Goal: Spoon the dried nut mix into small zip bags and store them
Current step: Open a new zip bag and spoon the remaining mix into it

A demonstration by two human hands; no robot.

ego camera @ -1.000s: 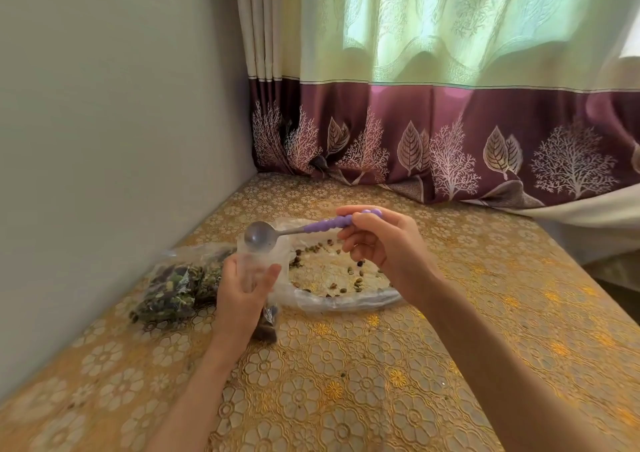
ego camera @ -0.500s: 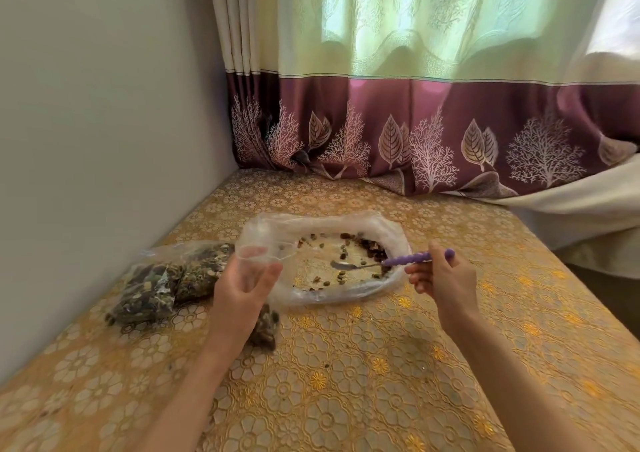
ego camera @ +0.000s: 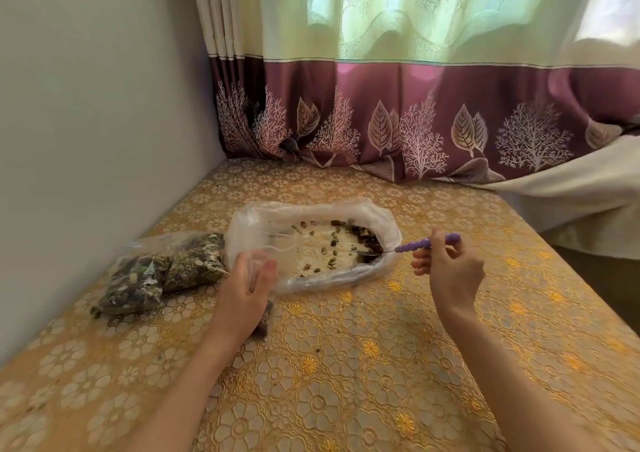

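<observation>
The right hand (ego camera: 450, 271) pinches the purple spoon (ego camera: 412, 245), its bowl dipped in the big bag's (ego camera: 389, 229) right end. The left hand (ego camera: 247, 285) grips the small zip bag (ego camera: 277, 250) at that bag's left end, so the spoon must travel leftward.

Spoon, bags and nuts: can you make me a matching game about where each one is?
Things:
1. spoon
2. small zip bag
3. filled bags
4. loose nut mix

Places:
A. lying by the wall
B. held by the left hand
C. inside the big plastic bag
D. held by the right hand

Pairs: 1-D, 2-B, 3-A, 4-C
</observation>
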